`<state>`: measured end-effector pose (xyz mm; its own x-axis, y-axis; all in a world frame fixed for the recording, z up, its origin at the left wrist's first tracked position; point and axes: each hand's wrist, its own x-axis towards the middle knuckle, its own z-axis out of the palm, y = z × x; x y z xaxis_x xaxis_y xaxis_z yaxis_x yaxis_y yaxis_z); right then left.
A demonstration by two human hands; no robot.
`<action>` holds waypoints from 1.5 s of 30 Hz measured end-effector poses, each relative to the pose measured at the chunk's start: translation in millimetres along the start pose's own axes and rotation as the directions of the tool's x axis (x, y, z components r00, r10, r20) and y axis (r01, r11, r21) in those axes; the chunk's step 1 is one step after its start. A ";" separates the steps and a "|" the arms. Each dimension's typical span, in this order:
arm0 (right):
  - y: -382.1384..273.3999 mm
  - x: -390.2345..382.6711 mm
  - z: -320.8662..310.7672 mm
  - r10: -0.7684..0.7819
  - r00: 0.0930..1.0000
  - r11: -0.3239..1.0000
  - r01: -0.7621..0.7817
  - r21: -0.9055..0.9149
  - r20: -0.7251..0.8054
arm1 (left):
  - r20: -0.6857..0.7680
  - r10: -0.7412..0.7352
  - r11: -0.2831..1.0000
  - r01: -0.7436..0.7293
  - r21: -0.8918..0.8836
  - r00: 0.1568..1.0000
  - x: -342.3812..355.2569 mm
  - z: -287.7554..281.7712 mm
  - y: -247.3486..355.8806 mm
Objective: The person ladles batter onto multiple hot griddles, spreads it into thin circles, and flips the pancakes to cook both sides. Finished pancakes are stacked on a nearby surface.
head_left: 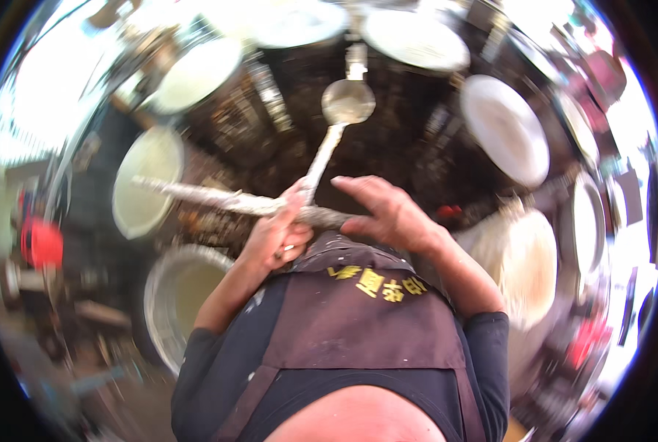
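My left hand (279, 230) is closed in front of my apron, a ring on one finger. Its fingers grip a rough stick (218, 197) caked in whitish crust, which slants to the left. A long-handled ladle (349, 102) with a shallow round bowl points away from me; its white-crusted handle runs down to the same hand, where the fingers partly hide it. My right hand (392, 214) is spread, thumb and fingers apart, beside the stick's near right end. Whether the thumb touches the stick, I cannot tell.
Large round drums with pale tops or contents stand in a ring: a white one (504, 131) at right, another (415, 40) ahead, a milky one (148, 180) at left. A wide tub (159, 295) is near my left elbow. Red objects (42, 243) blur at the sides.
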<state>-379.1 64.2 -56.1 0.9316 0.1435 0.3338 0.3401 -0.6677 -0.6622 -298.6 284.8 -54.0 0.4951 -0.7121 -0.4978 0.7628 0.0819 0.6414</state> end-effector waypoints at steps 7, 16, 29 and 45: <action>7.1 47.6 155.1 -0.175 0.972 0.955 0.129 0.266 0.156 | -0.415 0.455 0.880 -0.327 0.345 0.788 -78.4 -108.4 -60.9; 23.9 28.8 195.4 0.319 0.827 0.781 -0.506 0.365 0.463 | -0.941 0.309 0.852 0.400 0.339 0.140 -171.8 -284.7 -269.3; 25.2 24.8 238.5 0.352 0.748 0.854 -0.502 0.135 0.563 | -0.809 0.359 0.747 0.377 0.547 0.465 -229.8 -272.0 -424.6; 68.7 -16.1 219.3 0.124 0.586 0.942 -0.322 0.090 0.801 | -0.623 -0.070 0.791 -0.338 -0.511 0.779 -181.9 -234.4 -354.4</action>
<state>-342.7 176.2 -254.1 0.6902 0.5866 -0.4236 0.0321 -0.6096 -0.7920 -561.6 548.7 -327.7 0.5917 -0.1257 -0.7963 0.6482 0.6615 0.3772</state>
